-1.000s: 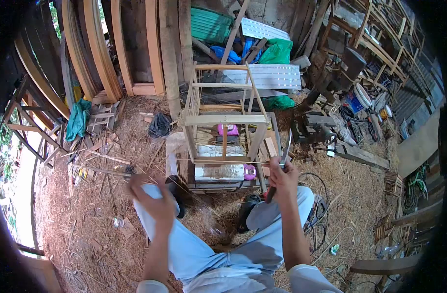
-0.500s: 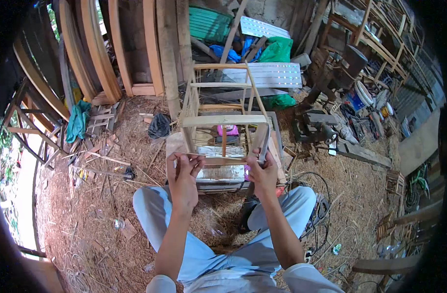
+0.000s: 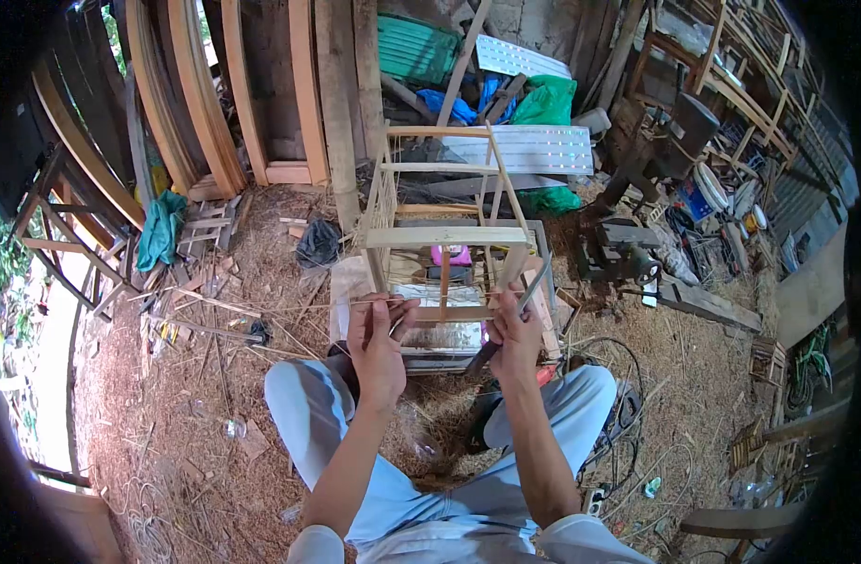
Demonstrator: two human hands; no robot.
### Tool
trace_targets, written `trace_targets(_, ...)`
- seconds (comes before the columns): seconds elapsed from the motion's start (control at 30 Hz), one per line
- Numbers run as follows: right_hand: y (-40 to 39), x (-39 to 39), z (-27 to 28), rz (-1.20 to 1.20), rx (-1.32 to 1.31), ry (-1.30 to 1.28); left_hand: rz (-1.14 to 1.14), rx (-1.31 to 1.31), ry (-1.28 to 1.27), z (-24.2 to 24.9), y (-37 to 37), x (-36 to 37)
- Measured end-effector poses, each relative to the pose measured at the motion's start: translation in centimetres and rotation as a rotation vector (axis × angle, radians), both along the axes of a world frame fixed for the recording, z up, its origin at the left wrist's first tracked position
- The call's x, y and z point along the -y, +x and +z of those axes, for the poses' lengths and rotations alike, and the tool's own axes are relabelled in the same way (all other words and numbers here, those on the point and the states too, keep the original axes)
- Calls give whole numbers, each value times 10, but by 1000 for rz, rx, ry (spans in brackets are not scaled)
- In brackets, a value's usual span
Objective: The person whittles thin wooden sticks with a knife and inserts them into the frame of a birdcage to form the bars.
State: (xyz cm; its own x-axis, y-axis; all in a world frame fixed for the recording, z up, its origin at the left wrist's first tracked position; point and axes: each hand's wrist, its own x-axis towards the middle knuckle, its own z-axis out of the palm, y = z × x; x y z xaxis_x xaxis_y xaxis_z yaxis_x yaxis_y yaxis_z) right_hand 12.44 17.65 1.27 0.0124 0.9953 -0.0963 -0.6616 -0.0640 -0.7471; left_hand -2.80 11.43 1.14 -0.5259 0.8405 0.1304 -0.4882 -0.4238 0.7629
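Observation:
My left hand (image 3: 379, 348) pinches a thin pale wooden or bamboo strip (image 3: 344, 304) between thumb and fingers, and one end pokes out to the left. The strip runs across toward my right hand (image 3: 515, 340), whose fingers are wrapped round a knife. The knife's blade (image 3: 536, 280) slants up and to the right, and its dark handle shows below the fist. Whether the right fingers also touch the strip is hard to see. Just beyond both hands stands a light wooden frame (image 3: 440, 237) with slim posts and crossbars.
Wood shavings (image 3: 205, 404) cover the ground. Curved timber pieces (image 3: 200, 103) lean at the left. A black machine (image 3: 628, 254) and a paint bucket (image 3: 703, 188) stand at the right. A cable (image 3: 628, 376) curls beside my right knee. A black plastic bag (image 3: 318, 244) lies left of the frame.
The view has shifted slightly, so the scene sits a little further right. The strip now reaches further out left of my left hand, and the knife is tilted more to the right.

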Motion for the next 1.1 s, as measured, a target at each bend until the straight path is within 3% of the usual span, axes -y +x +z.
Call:
trace_targets(0.07,-5,4,-3,14,36,-2,73,26,-9,-6,4,-6)
trace_targets(0.17,-13,5,-11,175,-224,-105,34,30,-26,-4,12,-12)
trace_targets(0.33,-23,-5,-10,162,-263,-157,43,-5,-36,-11,11,-21)
trace_targets(0.47,-36,-13,-21,126,-434,-265,-2,49,-37,-15,11,-24)
trace_targets(0.57,-39,-16,-23,229,-569,-291,20,89,-66,-18,7,-27)
trace_targets(1.1,-35,-29,-28,220,-520,-371,-2,253,-60,-31,-4,-46)
